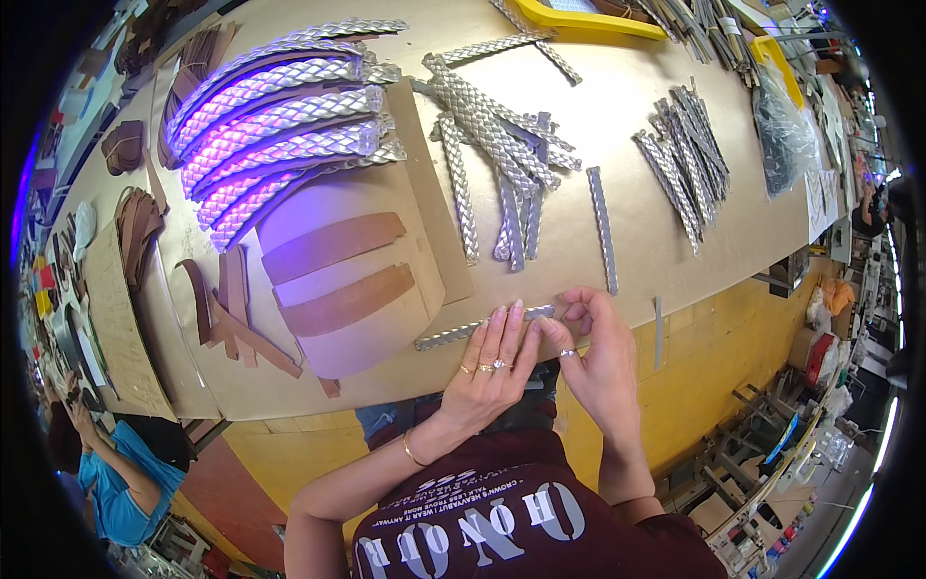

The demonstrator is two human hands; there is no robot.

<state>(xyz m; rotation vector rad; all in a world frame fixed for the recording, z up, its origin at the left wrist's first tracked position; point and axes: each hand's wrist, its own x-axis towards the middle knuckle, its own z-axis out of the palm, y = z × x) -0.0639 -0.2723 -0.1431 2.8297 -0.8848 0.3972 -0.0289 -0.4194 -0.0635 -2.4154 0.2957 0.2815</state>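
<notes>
A narrow braided silver strip lies flat near the table's front edge. My left hand rests across it, fingers stretched out and pressing it down. At the strip's right end, my right hand has its thumb and index finger bent close together; whether they pinch the tip is hard to make out. Just beyond, another narrow braided strip lies alone. Further up is a loose pile of silver braided strips. Two brown curved leather pieces lie on a pale sheet to the left.
Wide silver braided bands are lined up at the back left, under purple light. A bundle of braided strips lies at right. Brown leather strips sit at left. A yellow tray stands at the back. Another person is at lower left.
</notes>
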